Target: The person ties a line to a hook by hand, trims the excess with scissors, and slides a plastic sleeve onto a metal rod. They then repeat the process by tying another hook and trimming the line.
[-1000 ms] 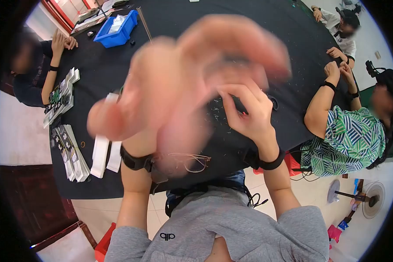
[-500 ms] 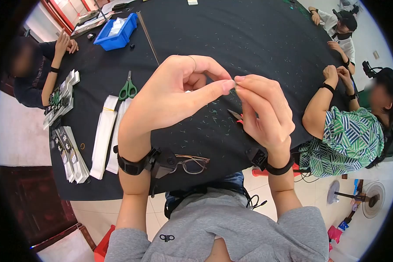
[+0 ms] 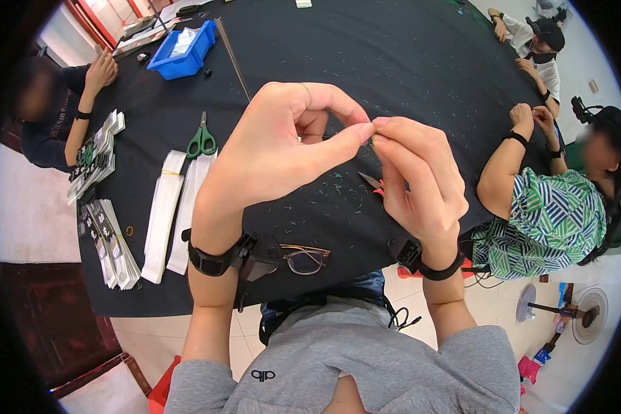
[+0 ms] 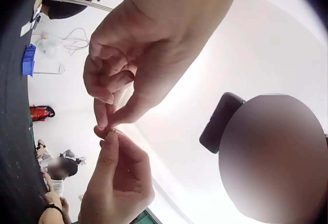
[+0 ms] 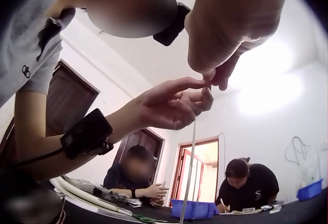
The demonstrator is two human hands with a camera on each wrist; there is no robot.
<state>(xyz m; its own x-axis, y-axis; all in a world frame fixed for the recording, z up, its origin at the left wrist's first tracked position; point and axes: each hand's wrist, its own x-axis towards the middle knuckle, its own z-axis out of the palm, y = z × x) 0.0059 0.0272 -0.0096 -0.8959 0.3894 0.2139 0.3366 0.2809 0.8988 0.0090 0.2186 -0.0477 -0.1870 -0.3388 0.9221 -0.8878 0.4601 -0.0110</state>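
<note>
In the head view the left hand [image 3: 272, 155] and right hand [image 3: 426, 176] meet fingertip to fingertip above the black table. Both pinch a tiny item between thumb and fingers; its shape is mostly hidden. A thin line crosses the left index finger. The left wrist view shows the left hand [image 4: 148, 55] above the right hand [image 4: 120, 175], with a small yellowish speck [image 4: 114, 130] at the touching tips. From the right wrist, the left hand [image 5: 174, 103] reaches up to the right hand [image 5: 236, 29]. Red-handled scissors [image 3: 374, 183] lie beside the right hand.
On the black tablecloth [image 3: 290, 41] are green-handled scissors [image 3: 201, 143], white strips [image 3: 164, 214], printed packets [image 3: 114, 245], eyeglasses [image 3: 306, 261], a blue bin [image 3: 183, 52], a thin rod [image 3: 233, 62] and scattered green clippings. Other people sit at left and right.
The left hand, blurred near the camera a second ago, has come down to the right hand's fingertips, uncovering the green-handled scissors. Over the last half second both hands have barely shifted.
</note>
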